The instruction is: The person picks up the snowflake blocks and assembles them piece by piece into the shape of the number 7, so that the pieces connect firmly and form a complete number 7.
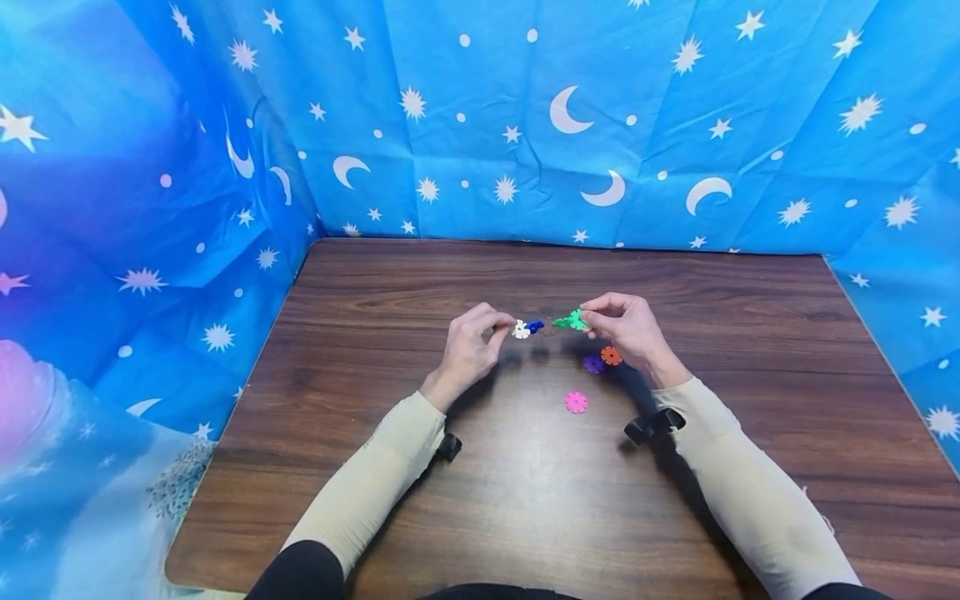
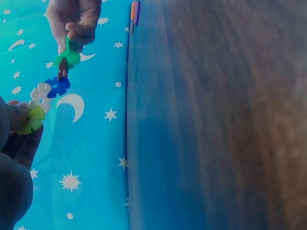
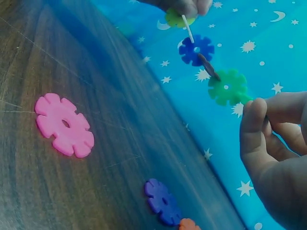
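Between the two hands stretches a chain of notched, flower-shaped plastic discs, held above the table. My left hand [image 1: 471, 342] pinches the yellow disc [image 2: 32, 120] at one end. From there follow a white disc [image 2: 40, 97], a blue disc [image 2: 59, 87], a brown disc [image 3: 208, 67] seen nearly edge-on, and a green disc [image 3: 227, 87]. At the other end my right hand [image 1: 628, 329] pinches a second green disc [image 1: 577, 319] between thumb and finger. Fingers partly hide the end discs.
On the wooden table [image 1: 360, 350] lie a pink disc [image 1: 576, 402], a purple disc [image 1: 593, 363] and an orange disc [image 1: 611, 356], the last two close together near the right hand. A blue star-patterned cloth [image 1: 480, 150] hangs behind and at the sides.
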{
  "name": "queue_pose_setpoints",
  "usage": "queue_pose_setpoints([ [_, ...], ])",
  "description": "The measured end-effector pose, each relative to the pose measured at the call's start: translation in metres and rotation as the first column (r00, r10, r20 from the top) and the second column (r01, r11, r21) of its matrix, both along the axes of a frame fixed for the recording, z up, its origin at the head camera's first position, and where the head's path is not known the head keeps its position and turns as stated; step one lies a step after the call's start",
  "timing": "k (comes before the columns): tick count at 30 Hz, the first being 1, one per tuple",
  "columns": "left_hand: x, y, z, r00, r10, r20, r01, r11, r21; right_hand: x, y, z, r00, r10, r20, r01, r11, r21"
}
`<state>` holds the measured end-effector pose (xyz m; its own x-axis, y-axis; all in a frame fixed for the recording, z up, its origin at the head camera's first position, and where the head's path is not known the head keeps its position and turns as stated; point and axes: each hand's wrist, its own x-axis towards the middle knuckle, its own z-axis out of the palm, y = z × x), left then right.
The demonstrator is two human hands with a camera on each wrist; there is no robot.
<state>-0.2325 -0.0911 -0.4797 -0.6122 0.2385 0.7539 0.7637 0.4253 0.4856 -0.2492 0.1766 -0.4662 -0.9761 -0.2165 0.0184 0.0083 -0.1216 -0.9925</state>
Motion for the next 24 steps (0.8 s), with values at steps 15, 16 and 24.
queue_pose_setpoints([
  [15, -0.0006, 0.0052, 0.0002, 1.000, 0.018, -0.022, -0.017, 0.999, 0.032, -0.0008, -0.0037, -0.0037, 0.995, -0.037, 0.097, 0.047, 0.993, -0.110],
  [16, -0.0009, 0.0054, 0.0001, 1.000, 0.019, -0.024, -0.018, 0.999, 0.035, -0.0005, -0.0040, -0.0030, 0.994, -0.036, 0.103, 0.048, 0.992, -0.116],
  [24, -0.0014, 0.0065, 0.0011, 1.000, 0.024, -0.020, -0.022, 0.998, 0.064, -0.0013, -0.0045, 0.0007, 0.992, -0.017, 0.123, 0.040, 0.982, -0.187],
])
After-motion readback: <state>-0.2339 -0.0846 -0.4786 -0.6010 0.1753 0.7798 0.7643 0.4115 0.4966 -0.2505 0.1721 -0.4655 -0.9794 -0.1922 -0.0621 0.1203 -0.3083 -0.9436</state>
